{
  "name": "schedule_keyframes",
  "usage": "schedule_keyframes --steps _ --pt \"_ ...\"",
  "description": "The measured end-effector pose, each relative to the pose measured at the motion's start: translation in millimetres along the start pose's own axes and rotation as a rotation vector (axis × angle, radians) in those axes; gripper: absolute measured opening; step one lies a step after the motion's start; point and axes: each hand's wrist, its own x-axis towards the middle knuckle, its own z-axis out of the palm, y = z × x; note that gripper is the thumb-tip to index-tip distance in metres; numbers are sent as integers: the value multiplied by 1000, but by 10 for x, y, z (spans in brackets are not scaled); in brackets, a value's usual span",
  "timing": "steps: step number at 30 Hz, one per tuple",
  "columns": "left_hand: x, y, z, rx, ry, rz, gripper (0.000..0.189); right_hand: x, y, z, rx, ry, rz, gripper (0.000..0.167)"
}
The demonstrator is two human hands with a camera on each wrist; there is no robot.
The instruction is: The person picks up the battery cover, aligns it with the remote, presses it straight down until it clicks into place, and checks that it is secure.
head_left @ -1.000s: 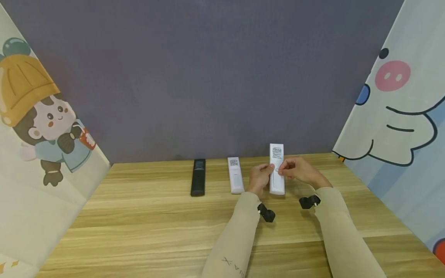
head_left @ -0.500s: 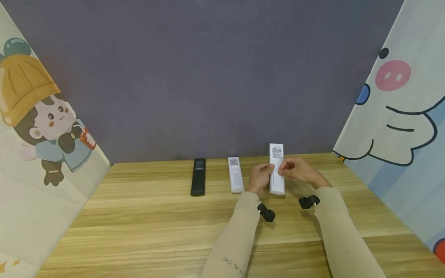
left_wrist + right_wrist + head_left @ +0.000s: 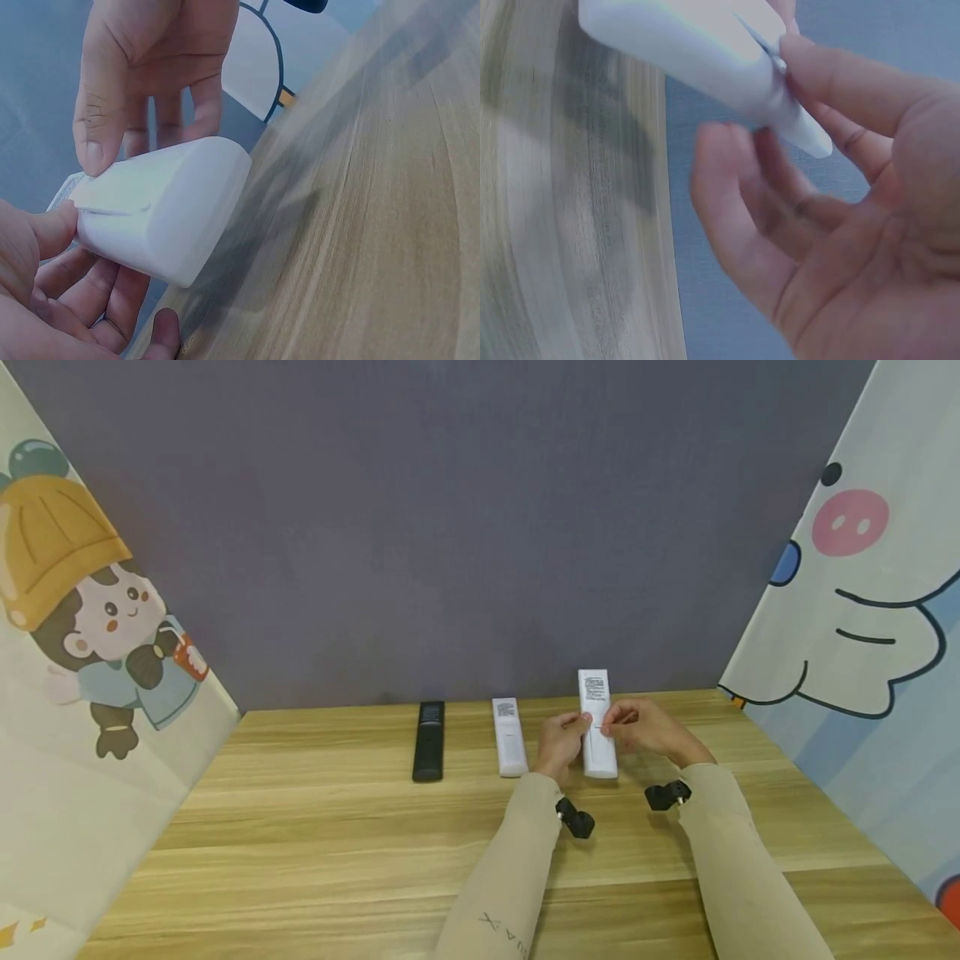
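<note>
A white remote control (image 3: 599, 758), back side facing up with a printed label at its far end, is held up over the table. My left hand (image 3: 561, 743) grips its left side, thumb on the back and fingers underneath, as the left wrist view shows. From the right, my right hand (image 3: 647, 728) pinches at the middle of the remote, its thumb (image 3: 97, 146) on the upper edge of the battery cover (image 3: 124, 184). In the right wrist view a thin dark gap runs along the cover by the thumb, and the other fingers curl below the remote.
Left of the hands, a second white remote (image 3: 510, 747) lies back side up on the wooden table (image 3: 315, 843). Further left lies a black remote (image 3: 428, 747). A dark grey panel (image 3: 450, 527) stands behind the table, with cartoon-printed cloths on both sides.
The held remote has turned slightly, its far end shifting a little left and its near end a little right. Both hands stay nearly in place.
</note>
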Motion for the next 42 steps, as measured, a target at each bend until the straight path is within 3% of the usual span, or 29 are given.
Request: schedule_keyframes --steps 6,15,42 --pt "3 6 8 -2 -1 -7 26 -27 -21 -5 50 -20 38 20" --pt "-39 29 -21 -3 -76 -54 28 -38 -14 -24 40 -20 43 19" --pt "-25 4 -1 -6 -56 -39 30 -44 -30 -12 62 -13 46 17"
